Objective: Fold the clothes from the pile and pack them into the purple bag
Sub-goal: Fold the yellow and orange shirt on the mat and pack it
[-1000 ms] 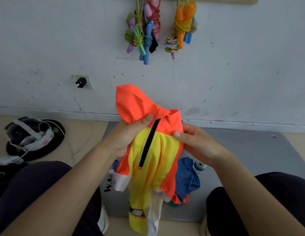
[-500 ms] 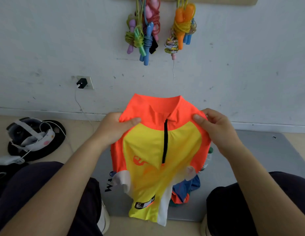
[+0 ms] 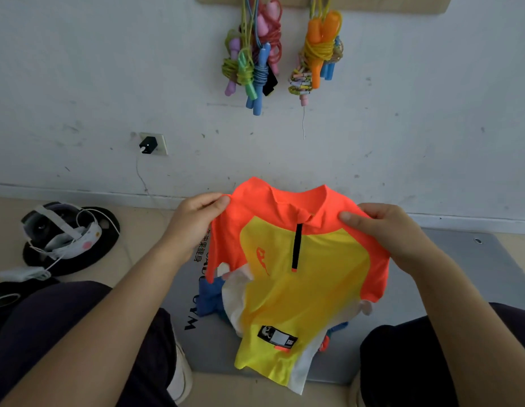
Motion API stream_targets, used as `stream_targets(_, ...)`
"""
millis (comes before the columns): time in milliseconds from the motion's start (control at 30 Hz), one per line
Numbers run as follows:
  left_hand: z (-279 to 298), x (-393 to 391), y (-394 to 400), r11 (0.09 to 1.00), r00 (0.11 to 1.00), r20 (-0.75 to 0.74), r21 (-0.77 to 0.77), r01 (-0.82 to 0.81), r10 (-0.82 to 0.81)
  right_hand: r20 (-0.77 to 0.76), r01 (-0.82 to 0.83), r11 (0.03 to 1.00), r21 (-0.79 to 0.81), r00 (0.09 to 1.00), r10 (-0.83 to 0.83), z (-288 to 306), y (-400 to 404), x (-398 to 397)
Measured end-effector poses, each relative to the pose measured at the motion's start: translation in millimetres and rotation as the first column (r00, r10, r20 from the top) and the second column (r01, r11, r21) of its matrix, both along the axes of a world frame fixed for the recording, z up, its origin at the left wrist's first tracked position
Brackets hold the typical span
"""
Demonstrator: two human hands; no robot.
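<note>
Your left hand [image 3: 196, 221] pinches one shoulder of the jersey [image 3: 296, 265]; your right hand [image 3: 381, 230] pinches the other. The jersey hangs between them, front facing you, spread open, no fold made yet. Below your hands, behind its hem, more clothes [image 3: 209, 298] lie on the mat [image 3: 475, 265]. The purple bag is not in view. Judgement: task early; folding and packing all remain.
</note>
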State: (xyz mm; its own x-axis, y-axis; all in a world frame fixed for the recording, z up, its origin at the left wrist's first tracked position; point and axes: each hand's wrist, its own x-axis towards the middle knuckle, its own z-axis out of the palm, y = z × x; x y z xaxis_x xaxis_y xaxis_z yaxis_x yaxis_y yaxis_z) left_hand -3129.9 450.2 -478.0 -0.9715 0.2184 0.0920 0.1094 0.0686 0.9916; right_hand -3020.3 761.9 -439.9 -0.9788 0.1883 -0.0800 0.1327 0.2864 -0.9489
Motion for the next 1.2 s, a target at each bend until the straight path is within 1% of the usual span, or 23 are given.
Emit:
stream_targets(67,2.1,5.5,5.3,0.997,0.998,0.047,0.064,0.043,-0.046,-0.085,0.003,0.992,-0.129,0.996,-0.014,0.9,-1.0,0.4)
stream_targets(133,4.9,11.5,10.3,0.996,0.997,0.05,0.073,0.057,-0.061,-0.183,0.023,0.98,-0.199,0.981,-0.06,2.4,-2.6,-0.2)
stream_targets(200,7.7,15.7,13.9,0.997,0.997,-0.004,0.017,0.077,-0.077,-0.244,0.03,0.978,-0.205,0.966,-0.081,3.6,-5.9,0.1)
stream_targets(267,8.6,20.2,17.0,0.989,0.987,-0.099,-0.088,0.12,-0.129,-0.251,0.053,0.979,-0.198,0.962,-0.103,3.3,-9.4,0.3)
stream_targets(300,8.1,21.6,18.5,0.986,0.98,-0.141,-0.114,0.124,-0.14,-0.243,0.077,0.98,-0.185,0.963,-0.121,2.8,-10.5,-0.2)
stream_targets(367,7.4,23.9,21.9,0.988,0.97,-0.223,-0.137,0.072,-0.101,-0.22,0.122,0.982,-0.141,0.964,-0.151,3.1,-12.0,-1.1)
stream_targets(433,7.4,24.8,23.8,0.982,0.948,-0.319,-0.184,-0.042,-0.019,-0.202,0.134,0.987,-0.092,0.968,-0.15,3.5,-13.1,-1.0)
stream_targets(467,7.3,24.3,23.7,0.971,0.926,-0.376,-0.217,-0.101,0.012,-0.194,0.125,0.989,-0.082,0.971,-0.139,4.0,-13.8,-0.2)
stream_targets(533,8.0,22.1,21.4,0.943,0.876,-0.481,-0.281,-0.178,0.022,-0.204,0.093,0.991,-0.098,0.973,-0.111,5.2,-15.5,2.2)
stream_targets(567,8.4,20.6,20.6,0.942,0.873,-0.487,-0.285,-0.177,0.017,-0.226,0.073,0.991,-0.11,0.969,-0.096,5.5,-16.0,3.0)
stream_targets(600,8.5,20.0,20.4,0.956,0.905,-0.426,-0.258,-0.138,0.016,-0.252,0.049,0.992,-0.113,0.965,-0.076,6.0,-16.5,3.7)
stream_targets(667,10.9,23.4,23.6,0.997,0.989,-0.151,-0.082,-0.009,-0.003,-0.281,-0.002,0.993,-0.115,0.959,-0.031,6.9,-18.6,4.2)
stream_targets(700,11.5,25.8,26.1,0.999,0.999,-0.027,0.0,0.034,-0.034,-0.278,-0.021,0.992,-0.121,0.96,-0.014,7.1,-20.0,4.0)
stream_targets(733,11.5,27.1,27.8,0.998,0.997,0.045,0.03,0.061,-0.062,-0.267,-0.03,0.992,-0.124,0.964,-0.004,7.4,-21.2,3.8)
stream_targets(767,12.3,28.4,28.9,0.997,0.994,0.075,0.03,0.076,-0.078,-0.249,-0.026,0.992,-0.124,0.968,-0.006,7.2,-22.4,3.2)
stream_targets(833,17.3,30.9,29.2,0.99,0.989,0.077,0.072,0.119,-0.125,-0.216,0.009,0.994,-0.113,0.976,-0.034,6.7,-23.2,1.8)
stream_targets(900,21.6,32.4,28.2,0.975,0.98,0.041,0.11,0.191,-0.196,-0.211,0.057,0.996,-0.072,0.975,-0.071,6.6,-23.8,0.3)
stream_targets(967,24.4,35.8,27.8,0.963,0.963,-0.037,0.014,0.268,-0.268,-0.233,0.086,0.995,-0.045,0.968,-0.094,6.6,-25.2,-0.4)
stream_targets(1000,23.7,37.1,29.1,0.96,0.957,-0.077,-0.04,0.279,-0.281,-0.246,0.09,0.995,-0.044,0.964,-0.098,6.6,-26.1,-0.2)
stream_targets(1067,22.3,40.3,33.5,0.97,0.961,-0.138,-0.092,0.227,-0.238,-0.266,0.093,0.994,-0.062,0.958,-0.107,6.5,-27.9,0.6)
stream_targets(1200,18.6,40.2,36.3,0.993,0.97,-0.214,-0.052,0.108,-0.117,-0.284,0.09,0.988,-0.125,0.951,-0.123,6.7,-31.1,1.3)
